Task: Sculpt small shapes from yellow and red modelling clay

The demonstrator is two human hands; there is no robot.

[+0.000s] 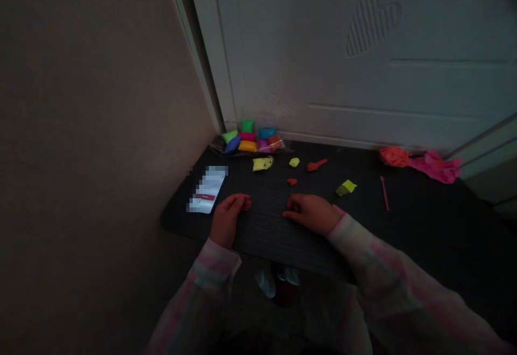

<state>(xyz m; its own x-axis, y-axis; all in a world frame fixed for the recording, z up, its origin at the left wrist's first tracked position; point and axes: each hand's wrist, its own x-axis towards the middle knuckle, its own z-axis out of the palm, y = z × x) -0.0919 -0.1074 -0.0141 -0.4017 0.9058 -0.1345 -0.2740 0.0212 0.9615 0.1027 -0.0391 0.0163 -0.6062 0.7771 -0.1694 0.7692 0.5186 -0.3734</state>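
My left hand (226,216) rests on the dark table (424,220) with its fingers curled, beside a lit phone (208,189). My right hand (311,212) also lies on the table with fingers curled inward; I cannot make out anything in either hand. Just beyond my hands lie small clay pieces: a red bit (291,182), an orange piece (315,165), a small yellow lump (294,162), a yellow packet (262,164) and a yellow-green piece (346,187).
A clear pack of several coloured clay bags (249,139) sits at the back left corner. Orange and pink crumpled material (420,161) lies at the back right, with a thin pink stick (384,193) near it. A white door stands behind; a wall is on the left.
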